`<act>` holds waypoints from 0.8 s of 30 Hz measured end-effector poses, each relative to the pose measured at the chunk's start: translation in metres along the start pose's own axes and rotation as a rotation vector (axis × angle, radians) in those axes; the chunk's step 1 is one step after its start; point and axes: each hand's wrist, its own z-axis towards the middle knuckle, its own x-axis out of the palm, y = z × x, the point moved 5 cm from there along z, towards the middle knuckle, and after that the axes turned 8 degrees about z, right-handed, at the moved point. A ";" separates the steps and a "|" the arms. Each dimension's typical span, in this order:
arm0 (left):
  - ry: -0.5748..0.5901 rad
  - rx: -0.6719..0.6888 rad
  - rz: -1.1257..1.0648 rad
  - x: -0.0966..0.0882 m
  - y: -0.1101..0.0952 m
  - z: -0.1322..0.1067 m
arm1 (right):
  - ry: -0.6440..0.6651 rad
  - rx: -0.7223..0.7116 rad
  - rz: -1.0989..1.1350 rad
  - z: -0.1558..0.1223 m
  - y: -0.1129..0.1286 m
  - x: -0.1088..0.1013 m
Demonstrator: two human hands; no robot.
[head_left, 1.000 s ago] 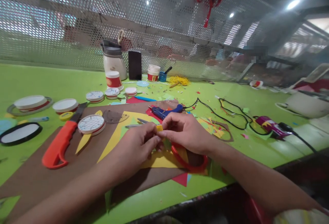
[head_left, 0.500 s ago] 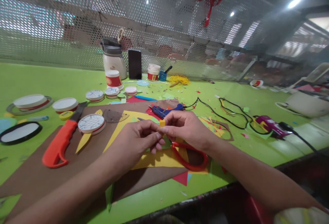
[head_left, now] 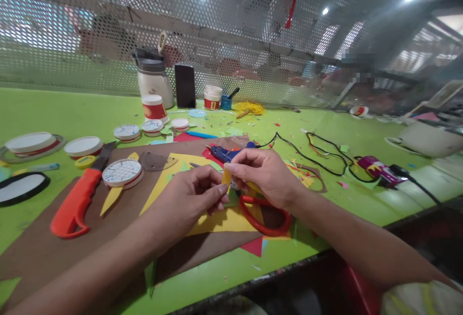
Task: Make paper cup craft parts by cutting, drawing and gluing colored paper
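My left hand and my right hand meet over a yellow paper sheet. Both pinch a small yellow paper piece between thumb and fingers, held just above the sheet. Red-handled scissors lie under my right wrist. A blue glue gun lies just behind my hands on the brown card.
An orange-handled knife and a round lid lie at the left. Several lids, a cup, a jug and a phone stand farther back. Black cables and a purple tool lie to the right on the green table.
The hands have lifted slightly and the yellow piece now stands taller between the fingertips. The camera has tilted a little; the objects on the table have not moved.
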 end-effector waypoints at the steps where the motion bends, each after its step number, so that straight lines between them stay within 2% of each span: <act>1: -0.006 -0.009 -0.002 0.000 0.000 0.000 | 0.011 0.008 0.009 0.000 -0.001 0.000; 8: -0.035 -0.016 0.024 -0.002 -0.006 -0.003 | 0.047 -0.001 -0.192 0.001 -0.006 0.000; 14: 0.009 -0.057 0.061 0.001 -0.004 -0.004 | 0.037 -0.013 -0.083 0.000 -0.004 -0.001; 20: -0.004 -0.040 0.047 0.000 -0.003 -0.002 | -0.027 0.026 0.085 0.003 -0.010 -0.004; 24: -0.010 -0.002 0.055 -0.002 -0.006 -0.002 | -0.014 0.057 0.141 0.003 -0.010 -0.003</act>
